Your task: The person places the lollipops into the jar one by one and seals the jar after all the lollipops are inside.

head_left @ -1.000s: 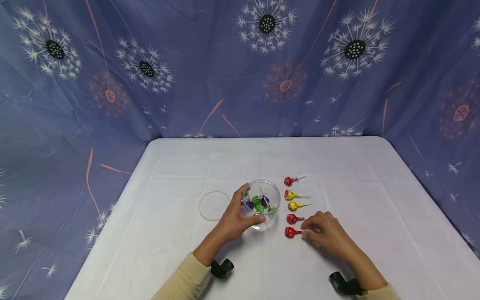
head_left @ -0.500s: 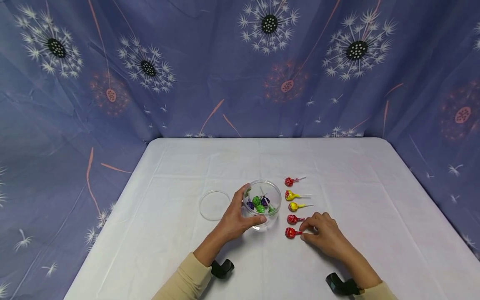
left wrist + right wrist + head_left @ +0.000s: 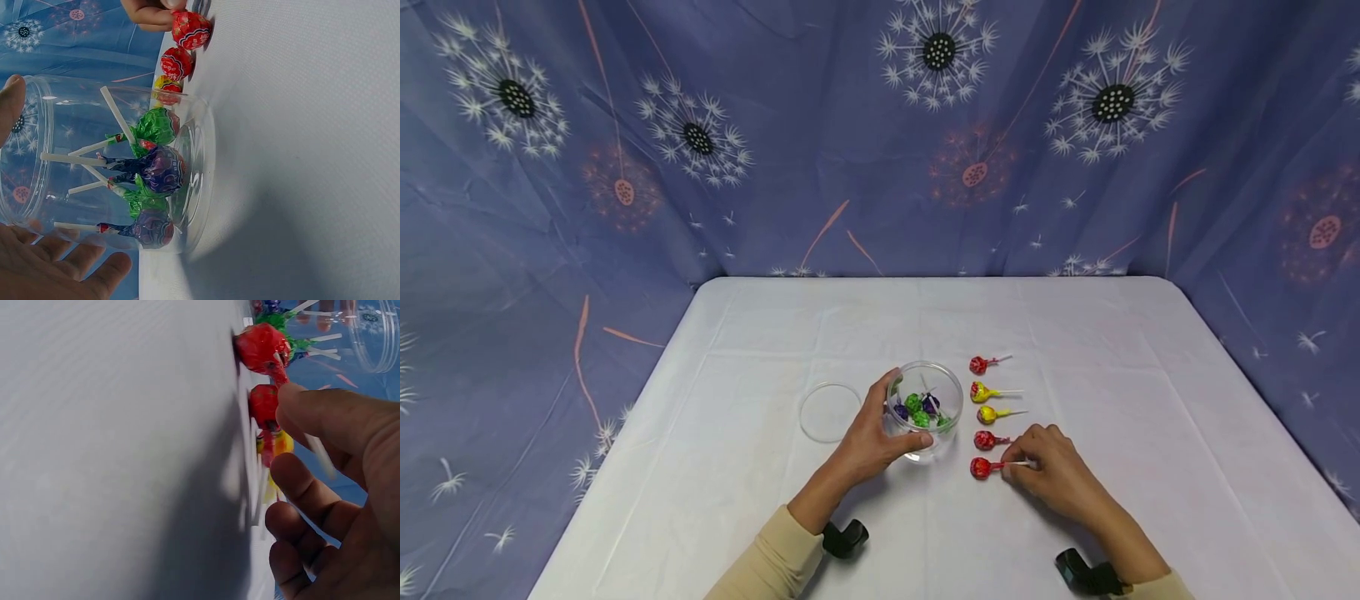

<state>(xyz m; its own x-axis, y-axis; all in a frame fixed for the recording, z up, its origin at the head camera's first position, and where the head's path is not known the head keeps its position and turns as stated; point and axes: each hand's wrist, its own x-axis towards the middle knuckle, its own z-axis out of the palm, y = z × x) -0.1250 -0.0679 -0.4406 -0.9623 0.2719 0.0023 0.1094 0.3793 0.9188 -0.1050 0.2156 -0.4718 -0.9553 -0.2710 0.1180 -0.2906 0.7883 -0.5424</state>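
Lying at 9 o'clock from the jar (image 3: pixel 926 455), 12 being the table's far edge, was a clear round lid-like piece (image 3: pixel 801 417), flat on the white table (image 3: pixel 737 467). Next right: left hand (image 3: pixel 868 446), curved in a wide C around the jar, thumb at about 6 o'clock, fingers at about 10. It had hold of the jar and nothing else.

Jar: clear, round, mouth uncovered, looked upright. Couldn't confirm whether the base fully touched the table. Contents: two purple lollipops (image 3: pixel 164 172) plus green lollipops (image 3: pixel 158 125) crowded among them, heads down by the base, white sticks leaning up toward the mouth. Green count unclear, overlaps.

Right of the jar, a column of five more, heads toward the jar: far red lollipop (image 3: pixel 977 365) at 2 o'clock, upper yellow lollipop (image 3: pixel 977 392) just past 2, lower yellow lollipop (image 3: pixel 987 415) at 3, second red lollipop (image 3: pixel 983 441) at 4, front red lollipop (image 3: pixel 981 468) between 4 and 5.

Rightmost: right hand (image 3: pixel 1052 471), thumb and index nearly closed, pinching the front red lollipop by its stick end; other fingers loosely bent. Couldn't tell if that head touched the table.
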